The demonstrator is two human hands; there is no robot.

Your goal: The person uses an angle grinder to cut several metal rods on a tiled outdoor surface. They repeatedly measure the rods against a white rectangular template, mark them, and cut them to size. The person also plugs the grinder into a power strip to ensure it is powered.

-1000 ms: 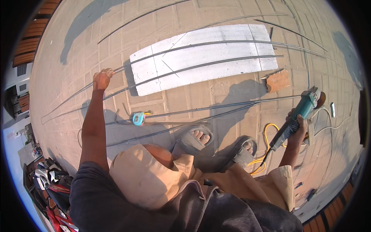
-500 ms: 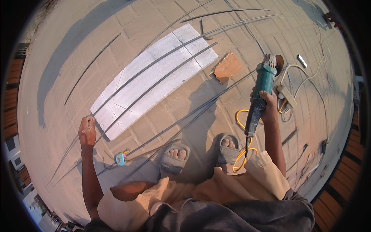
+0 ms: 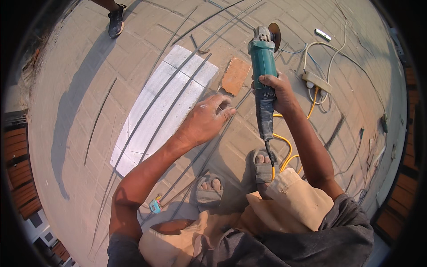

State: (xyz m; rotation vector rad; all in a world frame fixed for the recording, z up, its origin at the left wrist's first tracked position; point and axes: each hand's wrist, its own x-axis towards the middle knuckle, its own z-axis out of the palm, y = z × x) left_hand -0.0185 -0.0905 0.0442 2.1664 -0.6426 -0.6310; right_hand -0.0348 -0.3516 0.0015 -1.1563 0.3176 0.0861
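Angle grinder (image 3: 263, 62) sits in your right hand (image 3: 276, 92), which is clenched around the dark taped handle just below the teal body, thumb lying across the front of it; the tool points away from you, so its disc (image 3: 275, 35) is at the far end, up beyond your knuckles and over the paved floor (image 3: 80, 89). From the bottom of the handle the black cord drops down toward your right sandal (image 3: 264, 167), where it meets the yellow cable (image 3: 284, 147) looping on the pavers. Your left hand (image 3: 205, 121) is just to the left of the grinder and a little lower, apart from it, with the fingers spread loosely and holding nothing; the fingertips point toward the grinder's handle, and they hover above the thin steel rods (image 3: 209, 155) that run diagonally across the floor beneath your forearm. Whether the fingers touch a rod cannot be told. Beyond that hand lies a pale rectangular board (image 3: 151, 115) with two more rods crossing it lengthwise, and just past your fingertips, near the grinder's body, a reddish brick (image 3: 235, 75) rests flat on the pavers. To the right of the grinder a beige power strip (image 3: 316, 81) lies with white cords running off it. By your left sandal (image 3: 209, 190), down near your elbow, is a small blue and yellow tape measure (image 3: 155, 205). At the top left another person's dark shoe (image 3: 116, 20) stands on the floor.
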